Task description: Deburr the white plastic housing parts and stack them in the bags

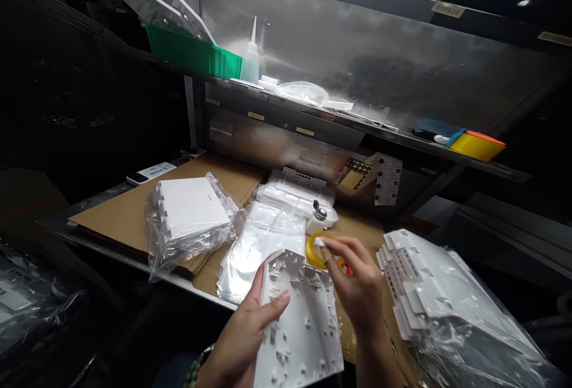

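Note:
My left hand (254, 322) is closed on the edge of a white plastic housing panel (297, 328), tilted with its ribbed inner side toward me. At the panel's upper right, my right hand (357, 275) pinches a small white wad (319, 243), perhaps cloth or cotton. Just behind those fingers lies a yellow tape roll (311, 253), partly hidden by them. A white pump bottle (316, 221) with a metal top, its lid up, stands beyond the roll. Clear plastic bags (263, 245) are stacked behind the panel.
Bagged white panels (192, 206) sit on cardboard (120, 209) at left; more bagged panels (451, 292) are stacked at right. A shelf above carries a green bin (192, 51), a squeeze bottle (251, 60) and a yellow roll (477, 145). A phone-like device (151, 173) lies at the table's far left.

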`<state>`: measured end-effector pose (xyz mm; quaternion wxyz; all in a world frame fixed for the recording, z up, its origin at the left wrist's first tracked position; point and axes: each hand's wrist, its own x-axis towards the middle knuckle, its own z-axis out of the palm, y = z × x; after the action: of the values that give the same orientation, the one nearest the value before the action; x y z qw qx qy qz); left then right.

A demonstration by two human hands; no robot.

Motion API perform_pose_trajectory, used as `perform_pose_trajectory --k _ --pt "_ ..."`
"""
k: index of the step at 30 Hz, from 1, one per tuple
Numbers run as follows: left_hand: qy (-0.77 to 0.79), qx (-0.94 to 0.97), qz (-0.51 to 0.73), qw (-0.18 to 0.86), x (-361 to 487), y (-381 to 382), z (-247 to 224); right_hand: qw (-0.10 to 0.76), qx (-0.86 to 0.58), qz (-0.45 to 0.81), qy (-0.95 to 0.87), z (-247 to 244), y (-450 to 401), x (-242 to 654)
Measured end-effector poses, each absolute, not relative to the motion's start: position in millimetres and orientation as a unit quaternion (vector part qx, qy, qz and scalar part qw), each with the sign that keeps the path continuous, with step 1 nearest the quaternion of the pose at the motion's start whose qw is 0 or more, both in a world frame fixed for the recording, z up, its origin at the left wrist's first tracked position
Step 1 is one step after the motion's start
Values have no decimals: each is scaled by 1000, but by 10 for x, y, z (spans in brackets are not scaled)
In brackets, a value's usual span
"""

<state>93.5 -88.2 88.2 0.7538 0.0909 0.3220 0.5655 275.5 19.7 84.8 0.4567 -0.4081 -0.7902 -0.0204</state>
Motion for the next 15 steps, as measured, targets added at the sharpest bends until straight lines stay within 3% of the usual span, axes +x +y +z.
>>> perform_pose_trajectory --k 4,8,15 --pt "322 95 577 744 778 -907 893 368 -573 27 -732 399 755 3009" --pt "318 103 589 736 639 -917 886 286 -591 40 -753 -24 1099 3014" --pt "288 78 598 744 323 -885 877 215 -625 22 -750 -58 996 3358"
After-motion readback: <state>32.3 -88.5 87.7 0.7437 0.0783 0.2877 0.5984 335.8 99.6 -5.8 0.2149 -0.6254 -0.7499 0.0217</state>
